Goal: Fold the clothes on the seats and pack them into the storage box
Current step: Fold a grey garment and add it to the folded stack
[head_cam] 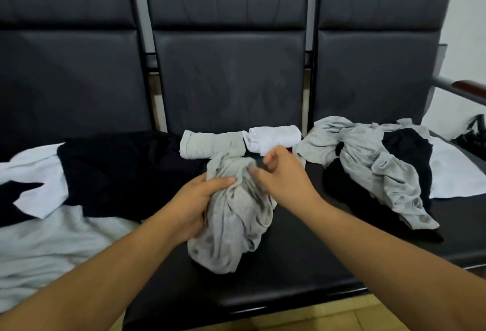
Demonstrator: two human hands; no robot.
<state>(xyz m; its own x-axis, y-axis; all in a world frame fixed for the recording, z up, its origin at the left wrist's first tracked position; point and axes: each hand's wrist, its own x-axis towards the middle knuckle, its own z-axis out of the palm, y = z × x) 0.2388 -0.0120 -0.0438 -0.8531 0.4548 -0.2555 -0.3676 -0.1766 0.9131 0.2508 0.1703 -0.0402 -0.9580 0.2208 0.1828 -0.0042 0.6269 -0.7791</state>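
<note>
A crumpled grey garment [234, 220] hangs bunched over the middle seat [302, 265]. My left hand [194, 204] grips its left side, thumb pressed across the top. My right hand [281, 173] pinches the cloth at its upper right, fingers curled. Behind them, against the backrest, lie a rolled grey garment [210, 146] and a rolled white one [273, 138]. No storage box is in view.
On the left seat lie a black garment [118, 173], a white one [39, 173] and a pale grey one [52, 246]. The right seat holds a loose grey shirt [368, 162] over black cloth [410, 152] and a white garment [452, 173]. A wooden armrest [468, 86] juts at far right.
</note>
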